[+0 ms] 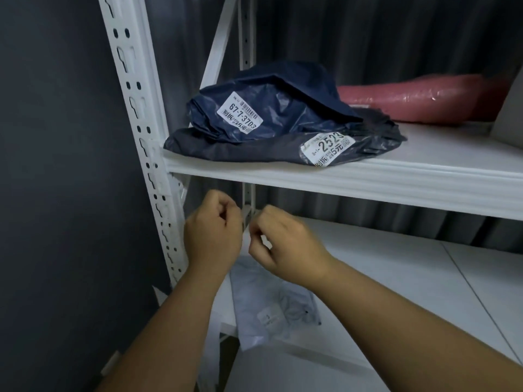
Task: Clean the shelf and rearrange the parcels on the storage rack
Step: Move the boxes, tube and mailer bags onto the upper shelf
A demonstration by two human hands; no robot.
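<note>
My left hand [213, 230] and my right hand [285, 244] are both closed into fists, close together, just below the upper shelf board [396, 176] of the white rack. A translucent white plastic parcel [271, 309] hangs down from between them over the lower shelf [396, 278]; both hands seem to pinch its top edge. On the upper shelf a dark blue parcel [285, 108] with a white label lies on a flatter dark grey parcel [240, 149]. A pink bubble-wrap parcel [424, 100] lies behind them to the right.
The rack's white perforated upright [135, 108] stands at the left against a dark wall. A dark pleated curtain hangs behind the rack. A pale object [509, 117] shows at the right edge of the upper shelf.
</note>
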